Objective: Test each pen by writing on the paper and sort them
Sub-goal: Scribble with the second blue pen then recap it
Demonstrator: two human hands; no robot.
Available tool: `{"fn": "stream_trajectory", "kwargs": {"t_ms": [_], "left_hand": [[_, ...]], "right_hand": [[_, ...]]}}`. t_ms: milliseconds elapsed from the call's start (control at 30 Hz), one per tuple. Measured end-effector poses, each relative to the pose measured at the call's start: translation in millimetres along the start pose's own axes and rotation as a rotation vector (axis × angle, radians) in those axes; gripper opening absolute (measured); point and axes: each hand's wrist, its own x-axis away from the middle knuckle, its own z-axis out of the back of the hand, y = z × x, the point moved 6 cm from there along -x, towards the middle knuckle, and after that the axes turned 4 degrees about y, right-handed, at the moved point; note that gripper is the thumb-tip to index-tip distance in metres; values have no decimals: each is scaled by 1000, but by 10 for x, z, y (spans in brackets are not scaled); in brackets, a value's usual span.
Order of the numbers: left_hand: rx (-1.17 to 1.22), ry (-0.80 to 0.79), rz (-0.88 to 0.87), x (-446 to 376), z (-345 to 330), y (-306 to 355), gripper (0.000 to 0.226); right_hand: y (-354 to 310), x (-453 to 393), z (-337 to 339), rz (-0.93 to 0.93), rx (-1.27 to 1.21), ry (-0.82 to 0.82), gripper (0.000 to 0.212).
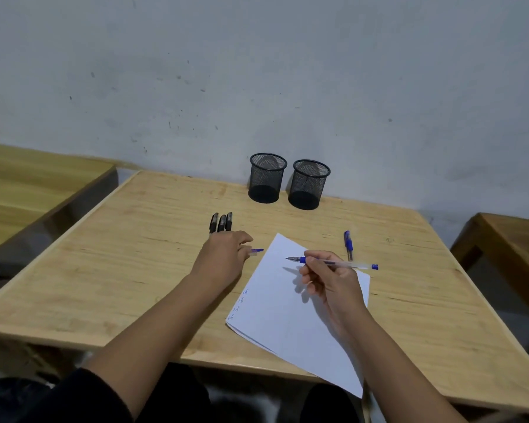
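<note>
My right hand point(327, 279) grips an uncapped blue pen point(348, 264) above the white paper point(290, 319), tip pointing left. The paper lies tilted on the wooden table point(135, 270), with small blue scribbles near its left edge. My left hand point(223, 254) rests on the table left of the paper, pinching the blue pen cap point(257, 251). Three black pens point(221, 222) lie side by side just beyond the left hand. Another blue pen point(348, 244), capped, lies right of the paper. Two black mesh cups point(268, 178) point(309, 184) stand at the back by the wall.
The grey wall rises directly behind the cups. A second wooden table point(28, 184) stands to the left and another wooden piece point(507, 239) to the right, each separated by a gap. The paper's near corner overhangs the table's front edge.
</note>
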Motion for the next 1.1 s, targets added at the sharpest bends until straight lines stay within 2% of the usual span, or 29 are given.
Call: {"fn": "stream_trajectory", "kwargs": {"t_ms": [133, 267, 500, 600, 833, 1100], "left_hand": [[85, 39, 9, 357, 189, 15, 22], [130, -3, -10, 709, 192, 2, 19], [95, 20, -43, 857, 140, -103, 18], [65, 34, -69, 864, 112, -118, 14], [37, 72, -102, 871, 102, -102, 15], [33, 73, -109, 877, 99, -92, 14]], "right_hand": [[127, 35, -98, -28, 129, -106, 9], [120, 20, -243, 32, 368, -130, 13], [224, -102, -558, -29, 371, -290, 18], [283, -77, -612, -20, 413, -359, 12], [288, -32, -609, 196, 731, -355, 15], [339, -31, -611, 243, 796, -370, 11]]}}
